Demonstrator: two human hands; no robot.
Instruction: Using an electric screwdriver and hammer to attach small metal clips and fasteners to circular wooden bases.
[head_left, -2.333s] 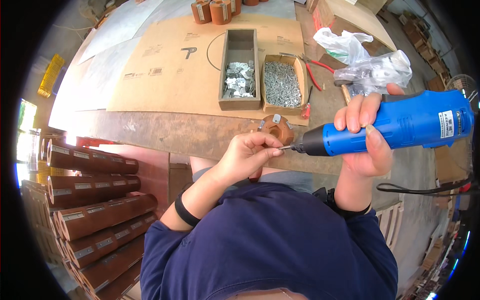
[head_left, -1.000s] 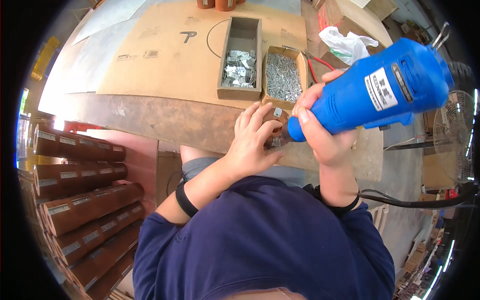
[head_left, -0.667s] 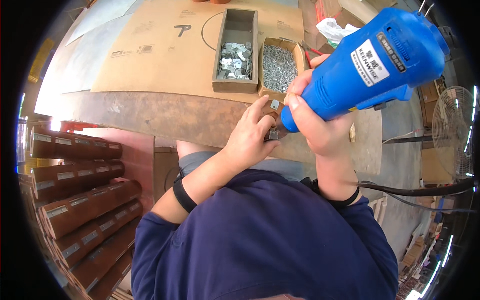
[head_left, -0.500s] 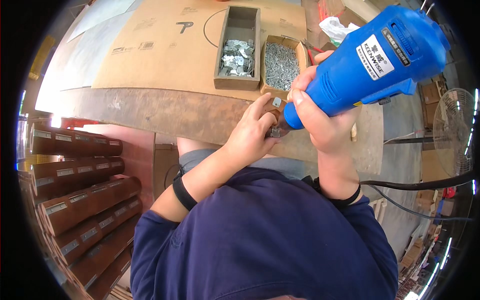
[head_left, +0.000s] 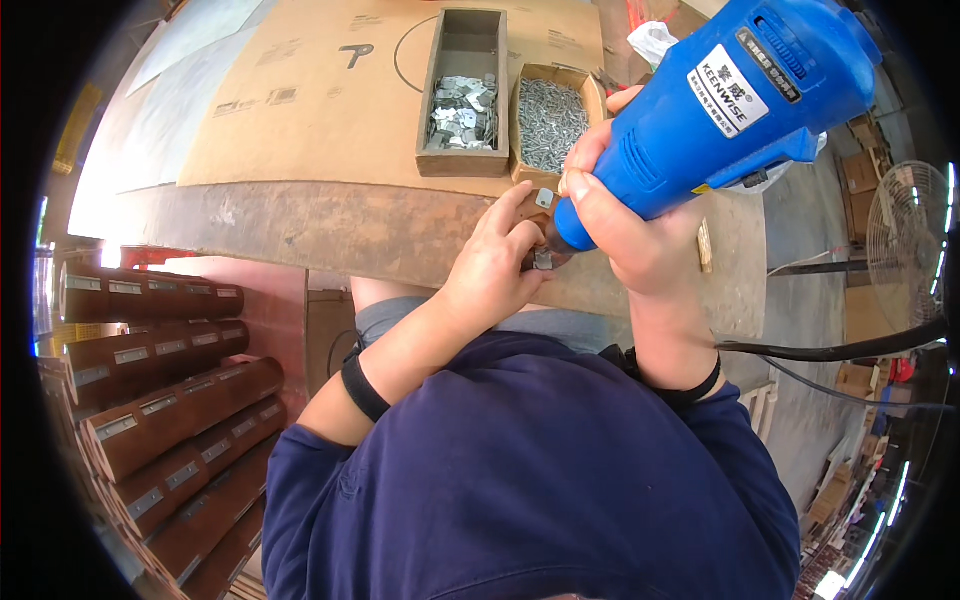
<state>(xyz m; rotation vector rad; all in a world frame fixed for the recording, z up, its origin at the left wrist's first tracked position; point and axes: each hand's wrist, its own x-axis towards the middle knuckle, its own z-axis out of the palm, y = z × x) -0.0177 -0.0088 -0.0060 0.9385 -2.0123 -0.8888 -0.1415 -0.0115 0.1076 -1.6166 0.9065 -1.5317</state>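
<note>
I see my right hand (head_left: 640,235) wrapped tight around the body of a blue electric screwdriver (head_left: 720,100), which tilts down and to the left so its nose meets a small brown wooden piece (head_left: 535,215) at the near edge of the table (head_left: 330,225). My left hand (head_left: 495,270) is closed on that wooden piece, fingers curled over it from the left and thumb underneath, holding it against the table edge; a small metal plate (head_left: 543,199) sits on the piece right beside the tool's nose, and another bit of metal shows just under the tip. Just beyond the hands, on a sheet of cardboard (head_left: 320,110) covering the table, stand two open boxes side by side: a long grey wooden box (head_left: 465,160) with flat metal brackets in it and a cardboard box (head_left: 590,95) full of screws. To my left, below the table, brown cylindrical wooden pieces (head_left: 160,420) with metal plates lie stacked in rows. A black cord (head_left: 830,350) runs off to the right.
</note>
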